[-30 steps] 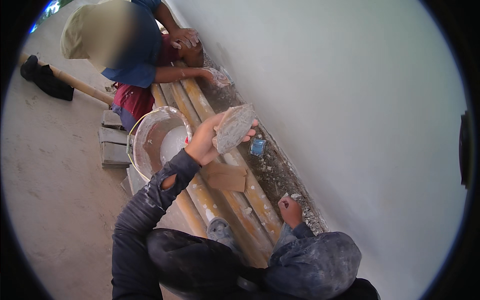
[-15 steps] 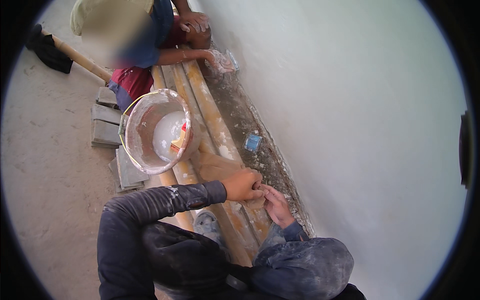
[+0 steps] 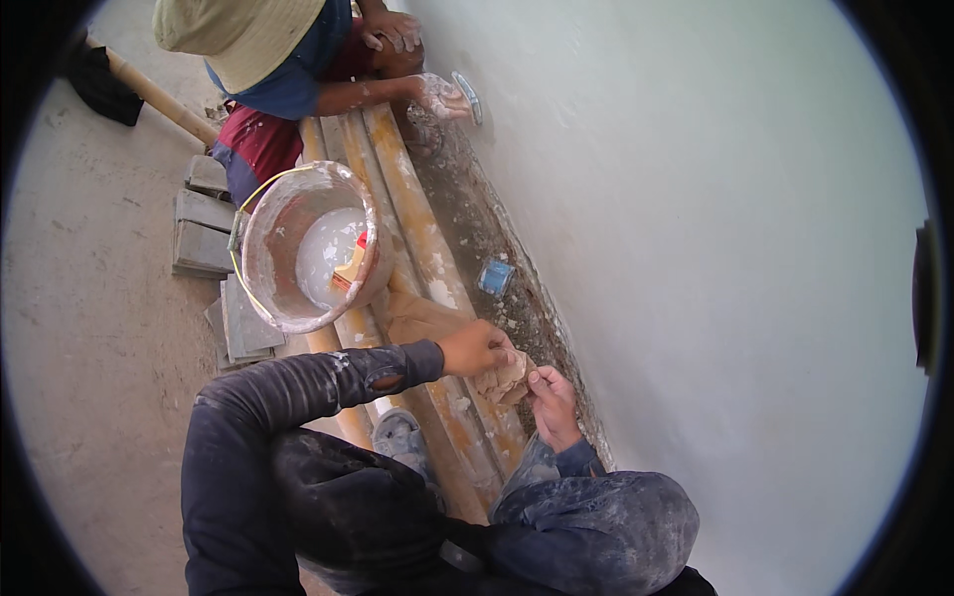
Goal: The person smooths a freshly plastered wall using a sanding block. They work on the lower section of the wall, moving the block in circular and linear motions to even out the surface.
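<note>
My left hand (image 3: 475,349) is closed with its fingertips on a crumpled light-brown sheet (image 3: 504,379) that looks like paper. On the sheet's other side, my right hand (image 3: 556,407) pinches its edge between thumb and fingers. Left of my left hand, a larger brown sheet (image 3: 422,318) lies over the poles; whether it joins the crumpled part is hidden. A paint-spattered bucket (image 3: 256,293) with a yellow handle stands left of it, holding whitish liquid (image 3: 323,248) and a brush (image 3: 350,266) with a red-and-cream handle.
Yellowish, white-spattered poles (image 3: 412,209) run lengthwise beneath the bucket. A blue object (image 3: 496,277) lies in the debris strip beside the pale wall (image 3: 715,248). Grey blocks (image 3: 204,245) are stacked at left. Ahead, a co-worker in a hat (image 3: 238,40) holds a flat tool (image 3: 468,97) at the wall.
My hands have drawn slightly apart, so more of the crumpled sheet shows between them. The co-worker's tool has tilted more upright against the wall. The whole view has shifted slightly.
</note>
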### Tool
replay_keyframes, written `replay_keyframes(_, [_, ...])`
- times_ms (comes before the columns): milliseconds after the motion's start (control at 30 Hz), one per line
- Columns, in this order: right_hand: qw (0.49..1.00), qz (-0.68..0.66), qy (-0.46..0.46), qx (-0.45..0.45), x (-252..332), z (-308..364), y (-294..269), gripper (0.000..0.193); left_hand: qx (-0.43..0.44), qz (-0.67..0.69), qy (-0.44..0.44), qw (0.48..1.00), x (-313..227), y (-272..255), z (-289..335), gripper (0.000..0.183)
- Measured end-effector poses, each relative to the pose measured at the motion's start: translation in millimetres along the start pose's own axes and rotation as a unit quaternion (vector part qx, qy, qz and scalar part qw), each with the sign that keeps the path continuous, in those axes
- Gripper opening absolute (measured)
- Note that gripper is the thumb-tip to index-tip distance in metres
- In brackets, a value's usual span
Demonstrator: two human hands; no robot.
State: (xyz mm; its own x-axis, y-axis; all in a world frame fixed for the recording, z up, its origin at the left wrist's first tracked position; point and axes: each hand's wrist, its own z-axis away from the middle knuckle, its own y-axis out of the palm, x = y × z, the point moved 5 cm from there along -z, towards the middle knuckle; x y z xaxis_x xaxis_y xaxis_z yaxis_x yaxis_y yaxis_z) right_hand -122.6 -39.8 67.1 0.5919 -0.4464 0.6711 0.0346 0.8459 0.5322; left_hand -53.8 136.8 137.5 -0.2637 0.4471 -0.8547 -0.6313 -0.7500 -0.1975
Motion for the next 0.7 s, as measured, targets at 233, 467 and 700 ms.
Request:
replay_keyframes(233, [0.993, 0.106, -0.041, -0.010, 4.6, 2.2, -1.7, 0.016, -0.031, -0.073, -0.044, 0.996, 13.2, -5.0, 2.3, 0.032])
replay_keyframes(467, [0.972, 0.234, -0.008, 0.028, 2.1, 14.5, -3.3, 0.014, -0.072, -0.123, -0.018, 0.990, 6.9, -7.5, -1.6, 0.042])
replay_keyframes(700, [0.982, 0.183, -0.025, -0.034, -3.1, 29.4, -25.6, 0.014, 0.025, 0.060, 0.057, 0.996, -1.3, 19.6, -13.2, 0.039])
